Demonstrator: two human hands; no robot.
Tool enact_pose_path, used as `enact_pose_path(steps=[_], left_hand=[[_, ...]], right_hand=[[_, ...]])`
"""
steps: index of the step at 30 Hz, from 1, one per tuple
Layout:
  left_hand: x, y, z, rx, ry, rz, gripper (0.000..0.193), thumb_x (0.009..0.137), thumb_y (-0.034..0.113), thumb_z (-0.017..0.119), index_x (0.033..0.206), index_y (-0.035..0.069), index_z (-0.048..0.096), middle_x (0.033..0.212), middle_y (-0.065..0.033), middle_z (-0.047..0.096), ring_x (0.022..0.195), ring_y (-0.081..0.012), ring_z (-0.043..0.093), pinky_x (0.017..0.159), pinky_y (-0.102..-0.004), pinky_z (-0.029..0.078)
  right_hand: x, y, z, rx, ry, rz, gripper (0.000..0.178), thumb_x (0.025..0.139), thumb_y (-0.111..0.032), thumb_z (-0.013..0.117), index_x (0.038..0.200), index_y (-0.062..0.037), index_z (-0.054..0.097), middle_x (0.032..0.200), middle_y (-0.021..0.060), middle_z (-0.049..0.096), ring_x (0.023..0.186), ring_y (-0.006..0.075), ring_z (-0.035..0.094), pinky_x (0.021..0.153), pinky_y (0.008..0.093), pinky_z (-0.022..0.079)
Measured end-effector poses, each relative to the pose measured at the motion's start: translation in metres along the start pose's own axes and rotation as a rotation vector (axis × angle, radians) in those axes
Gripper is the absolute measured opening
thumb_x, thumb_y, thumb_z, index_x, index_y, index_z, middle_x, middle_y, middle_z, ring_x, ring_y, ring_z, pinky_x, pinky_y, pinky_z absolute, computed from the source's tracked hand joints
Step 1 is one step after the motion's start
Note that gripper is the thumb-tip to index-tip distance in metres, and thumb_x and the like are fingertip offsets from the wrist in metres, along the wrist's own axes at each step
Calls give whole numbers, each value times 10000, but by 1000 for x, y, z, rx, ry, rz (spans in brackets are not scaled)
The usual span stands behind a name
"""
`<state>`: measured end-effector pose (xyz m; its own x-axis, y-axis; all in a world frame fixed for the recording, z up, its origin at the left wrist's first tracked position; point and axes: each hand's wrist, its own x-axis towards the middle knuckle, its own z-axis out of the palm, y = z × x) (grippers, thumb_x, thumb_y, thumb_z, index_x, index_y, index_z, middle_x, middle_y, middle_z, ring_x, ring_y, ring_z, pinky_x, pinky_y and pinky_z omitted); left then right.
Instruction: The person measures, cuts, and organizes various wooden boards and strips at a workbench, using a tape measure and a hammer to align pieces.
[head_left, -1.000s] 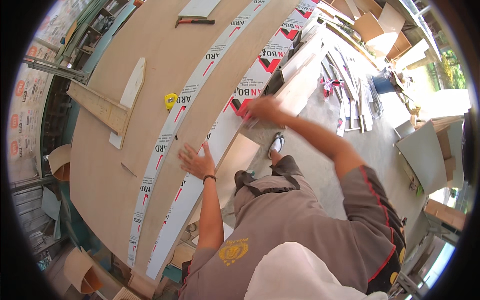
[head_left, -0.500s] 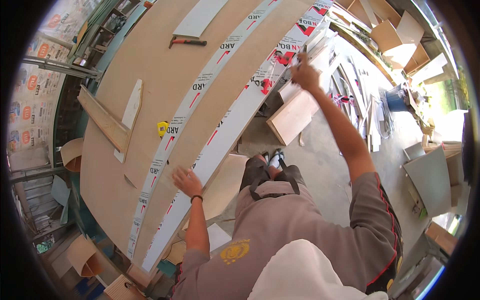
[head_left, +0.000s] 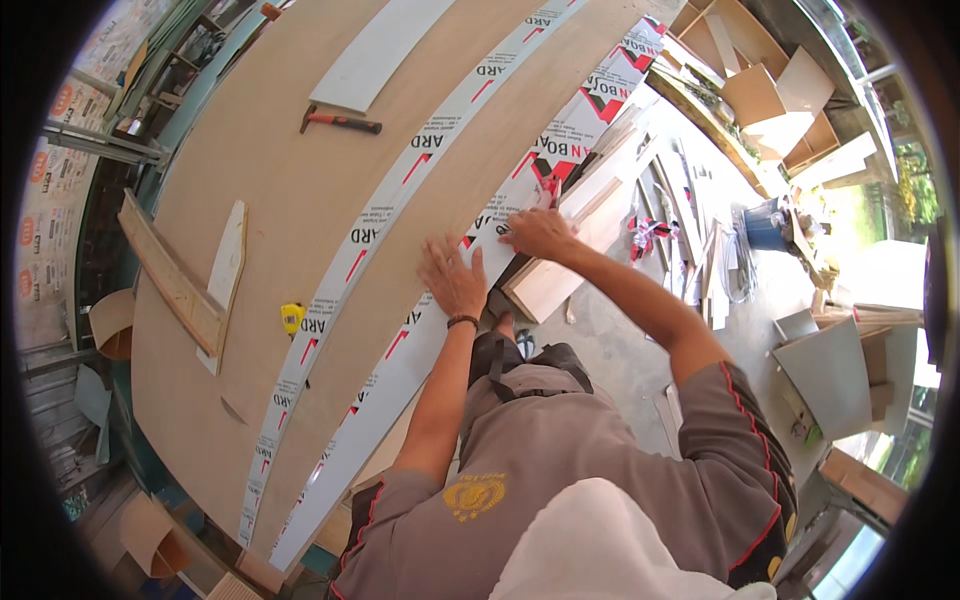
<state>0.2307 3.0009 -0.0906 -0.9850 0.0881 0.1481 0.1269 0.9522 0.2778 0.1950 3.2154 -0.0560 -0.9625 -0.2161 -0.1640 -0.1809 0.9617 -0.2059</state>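
A white printed board strip (head_left: 360, 415) runs along the near edge of a large brown wooden panel (head_left: 210, 300). My left hand (head_left: 455, 280) lies on this strip with its fingers apart. Close beside it, my right hand (head_left: 540, 233) is bent over the strip's edge, fingers curled round a small dark item that is mostly hidden. Just beyond the right hand, a red clamp-like piece (head_left: 549, 188) sits at the edge. A second, narrower printed strip (head_left: 350, 265) curves across the panel, farther from me.
On the panel lie a red-handled hammer (head_left: 342, 122), a yellow tape measure (head_left: 292, 318), a pale board (head_left: 380, 55) and a wooden piece (head_left: 172, 270). Right of the panel are stacked planks (head_left: 570, 265), a blue bucket (head_left: 765, 226) and plywood boxes (head_left: 770, 100).
My right hand has come back toward me from farther along the strip, down to its edge. The left hand has slid forward and right along the strip. The view has shifted slightly.
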Motion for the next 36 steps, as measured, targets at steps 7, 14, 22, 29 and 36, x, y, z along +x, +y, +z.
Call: enact_pose_path(steps=[7, 14, 22, 29, 36], left_hand=[[13, 18, -5, 49, -60, 13, 735, 1016, 569, 509, 1593, 133, 378, 1651, -182, 314, 1559, -338, 248, 1230, -610, 211], [19, 22, -19, -173, -242, 298, 956, 881, 648, 668, 1541, 9, 403, 1610, -163, 374, 1513, -324, 327, 1246, -597, 208], [12, 8, -16, -168, -213, 267, 1002, 818, 571, 781, 1524, -11, 373, 1570, -178, 406, 1499, -352, 336, 1239, -565, 240], [26, 28, -39, -132, -226, 200, 958, 842, 549, 766, 1519, -17, 393, 1548, -204, 417, 1476, -396, 348, 1234, -559, 252], [112, 166, 55, -230, -80, 233, 694, 1018, 461, 567, 1534, 23, 418, 1558, -209, 414, 1464, -403, 361, 1228, -551, 264]], right_hand=[[-30, 428, -257, -548, 307, 789, 312, 953, -472, 613, 1082, -230, 763, 991, 49, 757, 976, 238, 736, 791, 417, 585], [30, 394, -272, 63, 943, 693, 234, 898, -280, 664, 969, -60, 702, 875, 151, 756, 818, 287, 757, 785, 424, 593], [60, 182, -102, 327, 64, 374, 765, 852, -637, 597, 1453, -167, 541, 825, 175, 748, 851, 396, 738, 811, 528, 562], [64, 200, -51, 289, 209, 527, 569, 922, -514, 662, 1221, -31, 620, 955, 185, 745, 882, 360, 745, 746, 493, 585], [67, 286, -67, 33, 7, 179, 209, 913, -202, 616, 1031, -32, 648, 915, 176, 737, 845, 357, 755, 733, 491, 602]])
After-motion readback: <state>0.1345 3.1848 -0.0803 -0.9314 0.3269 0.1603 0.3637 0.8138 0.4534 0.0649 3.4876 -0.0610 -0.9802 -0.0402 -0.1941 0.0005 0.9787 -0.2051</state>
